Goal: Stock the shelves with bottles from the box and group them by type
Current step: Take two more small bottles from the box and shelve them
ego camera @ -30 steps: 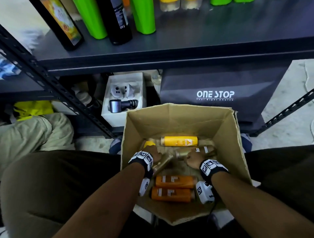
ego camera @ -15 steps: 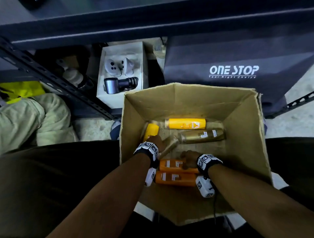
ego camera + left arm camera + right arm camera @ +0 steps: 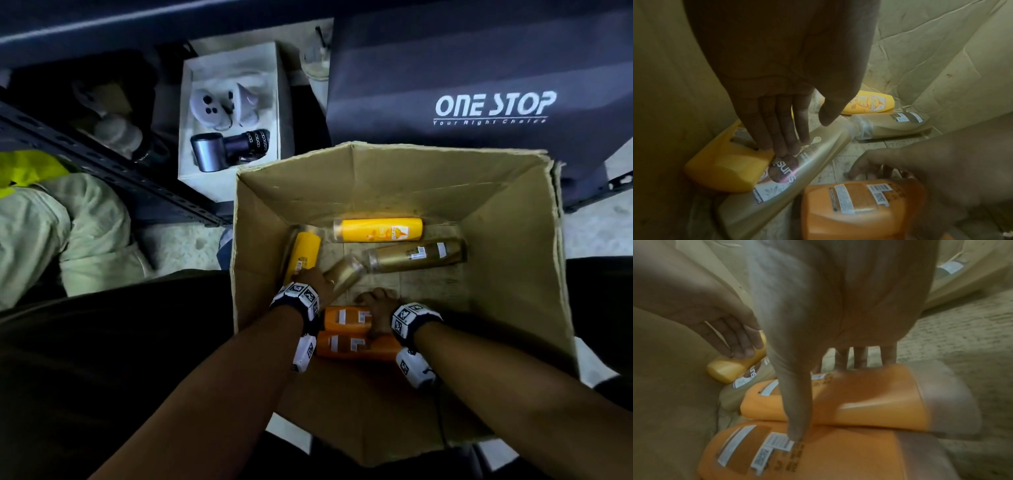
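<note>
An open cardboard box [image 3: 513, 260] holds several lying bottles. Two yellow bottles [image 3: 376, 230] [image 3: 303, 255] lie at the back and the left. A gold bottle [image 3: 416, 255] lies at the right, and another gold bottle [image 3: 813, 164] slants across the middle. Two orange bottles [image 3: 346, 317] [image 3: 352, 347] sit at the front. My left hand [image 3: 805, 133] is flat, its straight fingertips touching the slanted gold bottle beside the left yellow bottle [image 3: 725, 168]. My right hand [image 3: 828, 400] straddles the upper orange bottle [image 3: 869, 395], fingers over its far edge and thumb across its near face.
A dark shelf rack post [image 3: 113, 171] runs diagonally at the left. Behind the box stand a white box [image 3: 233, 113] of gadgets and a dark "ONE STOP" bag [image 3: 479, 85]. Pale folded cloth [image 3: 68, 233] lies on the floor at the left.
My right hand has left the gold bottles and come back onto the upper orange bottle. My left hand has stayed by the left yellow bottle. The view has tilted down off the shelf.
</note>
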Demonstrator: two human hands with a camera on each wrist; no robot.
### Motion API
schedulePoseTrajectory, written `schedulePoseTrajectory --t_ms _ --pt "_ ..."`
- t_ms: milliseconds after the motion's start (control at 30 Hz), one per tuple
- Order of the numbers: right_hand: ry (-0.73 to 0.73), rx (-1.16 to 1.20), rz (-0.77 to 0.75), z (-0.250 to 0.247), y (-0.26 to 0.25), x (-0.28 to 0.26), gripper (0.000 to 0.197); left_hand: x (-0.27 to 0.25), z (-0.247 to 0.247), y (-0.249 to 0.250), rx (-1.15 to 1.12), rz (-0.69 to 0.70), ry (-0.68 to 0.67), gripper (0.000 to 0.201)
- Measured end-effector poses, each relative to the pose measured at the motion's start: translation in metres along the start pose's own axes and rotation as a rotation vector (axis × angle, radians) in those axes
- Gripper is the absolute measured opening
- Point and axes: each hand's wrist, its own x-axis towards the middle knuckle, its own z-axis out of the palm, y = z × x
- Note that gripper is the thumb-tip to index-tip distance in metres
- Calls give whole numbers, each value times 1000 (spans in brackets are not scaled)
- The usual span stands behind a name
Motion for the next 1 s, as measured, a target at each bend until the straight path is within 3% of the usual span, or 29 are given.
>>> schedulePoseTrajectory --t_ms 300,567,733,867,1000 --pt "-28 -24 11 0 2 3 103 -2 1 -1 -18 -16 1 48" --pt "-11 213 127 -25 29 -13 90 -5 7 12 117 56 19 36" --pt "127 581 155 -31 47 -19 88 -1 15 23 70 62 35 46" --pt "330 861 186 -27 50 -11 97 0 24 20 37 69 13 58" --pt "444 930 193 -28 46 -5 101 -1 30 16 166 94 3 64"
